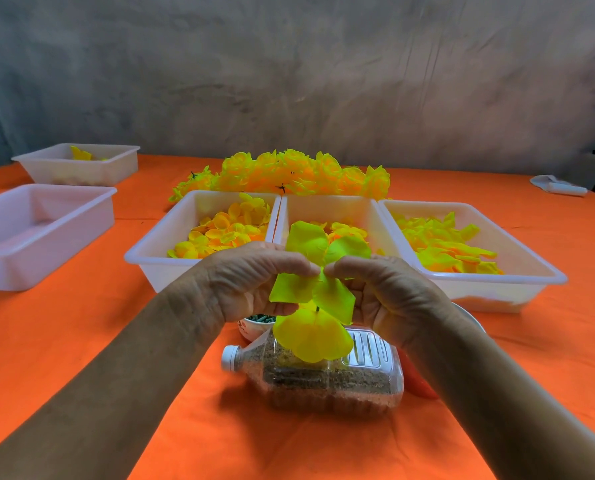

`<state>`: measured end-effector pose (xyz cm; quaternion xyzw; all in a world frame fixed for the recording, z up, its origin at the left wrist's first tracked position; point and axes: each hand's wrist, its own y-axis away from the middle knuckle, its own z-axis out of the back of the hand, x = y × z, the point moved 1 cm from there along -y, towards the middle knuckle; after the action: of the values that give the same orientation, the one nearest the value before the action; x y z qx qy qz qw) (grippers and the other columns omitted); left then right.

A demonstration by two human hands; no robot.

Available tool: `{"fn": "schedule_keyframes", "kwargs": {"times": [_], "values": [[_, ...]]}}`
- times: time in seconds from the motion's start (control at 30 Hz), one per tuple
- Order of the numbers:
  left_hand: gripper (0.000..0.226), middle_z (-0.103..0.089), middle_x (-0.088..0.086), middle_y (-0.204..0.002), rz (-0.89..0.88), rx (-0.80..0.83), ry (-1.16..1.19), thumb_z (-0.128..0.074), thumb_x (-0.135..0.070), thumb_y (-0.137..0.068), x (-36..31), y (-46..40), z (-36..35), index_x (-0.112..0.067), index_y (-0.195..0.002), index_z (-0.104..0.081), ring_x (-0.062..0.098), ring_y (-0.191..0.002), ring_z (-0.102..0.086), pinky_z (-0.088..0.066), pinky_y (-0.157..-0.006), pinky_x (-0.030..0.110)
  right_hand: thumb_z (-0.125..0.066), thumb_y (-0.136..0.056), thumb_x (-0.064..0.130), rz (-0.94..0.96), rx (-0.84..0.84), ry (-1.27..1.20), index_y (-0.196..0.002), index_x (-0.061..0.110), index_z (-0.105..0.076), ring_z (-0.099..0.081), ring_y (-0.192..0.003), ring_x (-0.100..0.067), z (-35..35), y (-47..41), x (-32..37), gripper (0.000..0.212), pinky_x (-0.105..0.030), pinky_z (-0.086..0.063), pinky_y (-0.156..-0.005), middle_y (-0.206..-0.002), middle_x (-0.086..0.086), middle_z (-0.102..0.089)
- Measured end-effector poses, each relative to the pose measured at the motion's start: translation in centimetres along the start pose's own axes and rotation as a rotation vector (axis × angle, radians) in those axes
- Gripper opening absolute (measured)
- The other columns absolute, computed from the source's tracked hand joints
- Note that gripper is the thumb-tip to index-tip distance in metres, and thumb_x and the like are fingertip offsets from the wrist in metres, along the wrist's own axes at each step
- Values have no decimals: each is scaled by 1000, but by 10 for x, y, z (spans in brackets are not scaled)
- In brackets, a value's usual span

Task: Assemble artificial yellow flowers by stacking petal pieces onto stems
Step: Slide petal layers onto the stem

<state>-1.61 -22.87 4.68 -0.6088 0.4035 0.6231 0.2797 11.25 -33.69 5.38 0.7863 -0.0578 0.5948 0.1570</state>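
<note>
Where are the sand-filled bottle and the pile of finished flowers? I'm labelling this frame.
sand-filled bottle [327, 379], head view, on its clear side wall.
pile of finished flowers [289, 174], head view, on a bloom mid-pile.

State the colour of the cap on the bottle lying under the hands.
White. The cap sits at the left end of the clear bottle, seen in the head view.

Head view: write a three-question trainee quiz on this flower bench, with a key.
1. True or false: both the left hand and right hand pinch the petal piece.
2. What lies on its side under the hands? A) glass jar B) plastic bottle C) tin can
3. Fill in: the finished flowers are heaped ____ the three petal trays.

Key: 1 true; 2 B; 3 behind.
</note>
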Motion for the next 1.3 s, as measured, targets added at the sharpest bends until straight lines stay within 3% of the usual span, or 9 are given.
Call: {"fn": "schedule_keyframes", "kwargs": {"times": [0.27,0.47,0.57,0.7,0.77,0.93,1.03,1.17,1.3], "values": [[8,-72,0,-66,18,-14,12,-77,-15,-58,2,-1,1,-23,-60,-76,14,-60,-70,-53,-53,25,-62,-76,3,7,12,35,-83,8,-62,-66,-56,-20,1,-2,-2,9,-33,-56,-62,-69,-9,-68],[10,-71,3,-66,7,-64,0,-80,-13,-53,-1,-1,0,-19,-59,-76,16,-59,-69,-53,-53,26,-61,-77,1,5,31,36,-93,6,-63,-67,-59,-21,0,-2,-1,17,-32,-56,-60,-77,-12,-69],[9,-72,3,-68,17,-50,-8,-79,-15,-55,0,-1,1,-21,-61,-76,16,-62,-70,-53,-54,26,-60,-78,1,-6,41,25,-88,7,-63,-67,-57,-19,0,-1,0,12,-30,-55,-59,-76,-11,-69],[7,-72,4,-69,25,-74,-12,-78,-15,-56,0,0,1,-18,-61,-76,17,-62,-70,-53,-54,27,-67,-68,8,9,49,31,-90,7,-65,-68,-59,-20,-1,-1,0,22,-34,-57,-63,-75,-10,-70],[14,-72,4,-68,36,-68,-9,-80,-7,-55,-1,3,-2,-12,-67,-74,17,-60,-69,-53,-53,26,-66,-73,7,4,44,36,-91,6,-65,-68,-58,-19,-1,-2,-1,18,-32,-57,-61,-73,-10,-70],[36,-66,2,-70,59,-165,-51,-73,-19,-48,-4,7,-12,-11,-81,-61,12,-58,-63,-53,-52,24,-65,-76,8,-28,37,41,-92,10,-64,-68,-59,-18,0,-4,-1,16,-36,-55,-71,-73,-8,-71],[22,-64,4,-70,67,-176,-63,-72,-16,-55,-7,9,-14,-12,-75,-62,13,-59,-60,-52,-56,26,-64,-77,9,-44,58,40,-90,11,-63,-68,-59,-18,2,-2,0,13,-33,-56,-64,-72,-7,-71],[26,-64,6,-76,83,-187,-90,-72,-18,-56,-10,11,-13,-9,-80,-63,16,-67,-59,-51,-61,29,-63,-78,8,-49,61,76,-82,14,-64,-66,-55,-16,6,2,0,6,-24,-53,-53,-68,-5,-69],[10,-65,0,-64,72,-197,-118,-69,-8,-73,-13,11,-14,-14,-68,-63,14,-63,-58,-49,-60,28,-66,-75,2,-5,43,123,-77,13,-64,-62,-49,-12,9,4,-2,11,-20,-49,-46,-64,-2,-69]]}}
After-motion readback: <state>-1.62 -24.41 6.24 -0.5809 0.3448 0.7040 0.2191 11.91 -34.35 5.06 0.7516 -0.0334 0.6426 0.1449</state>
